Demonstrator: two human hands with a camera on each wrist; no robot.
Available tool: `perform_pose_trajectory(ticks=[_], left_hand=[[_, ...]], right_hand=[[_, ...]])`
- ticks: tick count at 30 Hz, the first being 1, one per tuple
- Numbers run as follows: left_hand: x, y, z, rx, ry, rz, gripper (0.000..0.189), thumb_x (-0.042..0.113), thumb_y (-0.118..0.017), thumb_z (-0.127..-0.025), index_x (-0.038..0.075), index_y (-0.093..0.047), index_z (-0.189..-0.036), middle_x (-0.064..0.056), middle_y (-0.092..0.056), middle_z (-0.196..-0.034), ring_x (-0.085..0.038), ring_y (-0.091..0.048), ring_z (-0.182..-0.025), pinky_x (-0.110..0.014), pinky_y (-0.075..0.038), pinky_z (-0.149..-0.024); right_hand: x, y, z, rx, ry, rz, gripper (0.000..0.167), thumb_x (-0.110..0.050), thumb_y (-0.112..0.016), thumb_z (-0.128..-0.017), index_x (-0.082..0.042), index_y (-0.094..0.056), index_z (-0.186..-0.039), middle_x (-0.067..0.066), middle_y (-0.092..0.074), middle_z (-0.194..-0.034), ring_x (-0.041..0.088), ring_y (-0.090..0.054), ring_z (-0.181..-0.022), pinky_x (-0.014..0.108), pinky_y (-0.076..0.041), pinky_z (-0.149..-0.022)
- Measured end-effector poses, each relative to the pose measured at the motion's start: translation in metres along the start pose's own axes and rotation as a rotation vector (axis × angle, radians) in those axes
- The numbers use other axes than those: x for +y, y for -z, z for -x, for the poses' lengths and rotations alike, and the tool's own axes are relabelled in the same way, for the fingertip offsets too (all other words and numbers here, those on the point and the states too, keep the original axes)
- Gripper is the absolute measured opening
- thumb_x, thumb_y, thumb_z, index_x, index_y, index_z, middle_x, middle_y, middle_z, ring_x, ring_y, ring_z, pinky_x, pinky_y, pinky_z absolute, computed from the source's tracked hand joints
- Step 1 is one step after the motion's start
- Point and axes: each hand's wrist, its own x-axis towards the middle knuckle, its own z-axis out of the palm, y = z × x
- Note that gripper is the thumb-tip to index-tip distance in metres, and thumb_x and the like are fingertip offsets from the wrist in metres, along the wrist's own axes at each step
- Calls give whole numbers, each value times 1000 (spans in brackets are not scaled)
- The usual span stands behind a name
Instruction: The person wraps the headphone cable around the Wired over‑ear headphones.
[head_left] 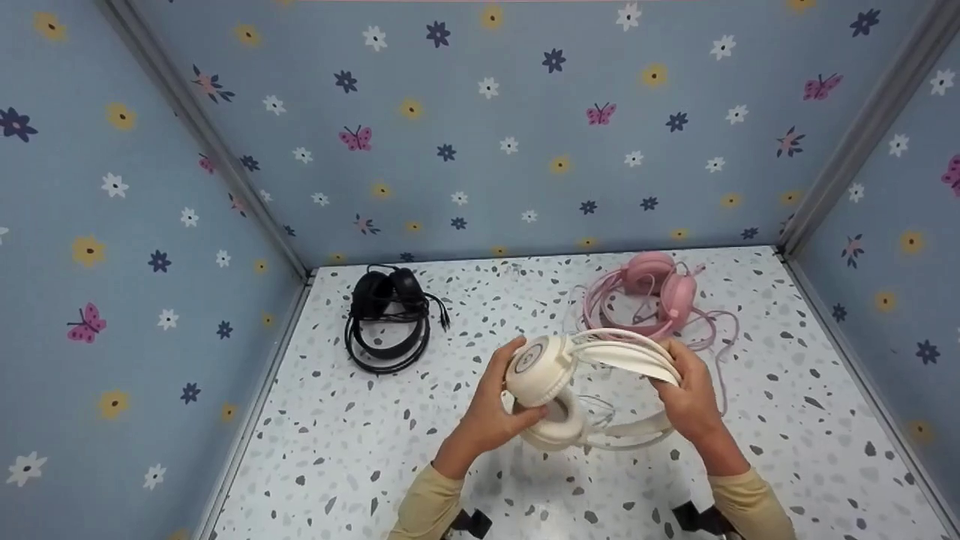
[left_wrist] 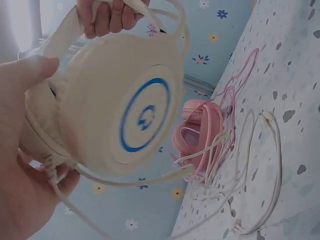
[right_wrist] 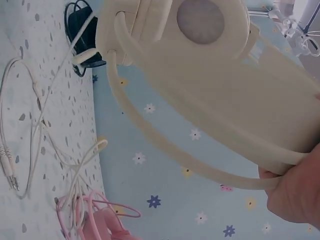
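Both hands hold a pair of cream-white headphones [head_left: 541, 369] above the near middle of the table. My left hand [head_left: 491, 409] grips the ear cups, its thumb on the lower cup and its fingers at the upper one. The right hand [head_left: 688, 391] grips the headband [head_left: 626, 358] at its far end. A blue ring with a logo shows on the outer face of one ear cup [left_wrist: 145, 117] in the left wrist view. The white cable [left_wrist: 277, 165] hangs down to the table, and its plugs [right_wrist: 10, 172] lie there in the right wrist view.
Pink headphones [head_left: 677, 296] with a tangled cable lie at the back right, just beyond the white pair. Black headphones [head_left: 386, 315] lie at the back left. Flower-patterned panels [head_left: 487, 150] enclose the speckled table [head_left: 360, 450] at the back and sides.
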Motion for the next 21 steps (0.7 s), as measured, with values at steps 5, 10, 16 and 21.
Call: perform_pose_trajectory(ticks=[5, 10, 16, 21], left_hand=[[-19, 0, 9, -58, 156, 131, 59, 23, -58, -98, 9, -31, -149, -4, -45, -141, -22, -46, -127, -48, -39, -99], [-33, -8, 22, 5, 146, 84, 25, 5, -37, -105, 0, -54, -123, -13, -64, -99, -26, -62, -89, -37, -51, -77], [-41, -17, 32, 111, 125, 45, 28, -1, -35, -104, -1, -57, -87, -25, -52, -66, -32, -58, -64, -31, -49, -58], [-56, -22, 26, 126, 168, 144, 32, 2, -32, -106, -10, -54, -87, -32, -48, -70, -45, -58, -68, -37, -53, -64]], right_hand=[[-13, 11, -1, 80, -112, -139, 14, 20, -49, -81, 12, -56, -88, -5, -42, -51, 3, -36, -38, 30, -24, -32], [-21, 21, -6, 136, -155, -278, 7, 20, -47, -85, 18, -52, -90, -3, -39, -50, 5, -28, -36, 32, -17, -33], [-22, 39, -9, 53, -155, -615, 23, 13, -37, -93, 3, -58, -92, 3, -23, -54, 18, -10, -41, 31, -9, -36], [-18, 45, -8, -149, -158, -928, 33, 10, -27, -98, 0, -58, -92, 5, -13, -57, 16, -8, -42, 27, -10, -38]])
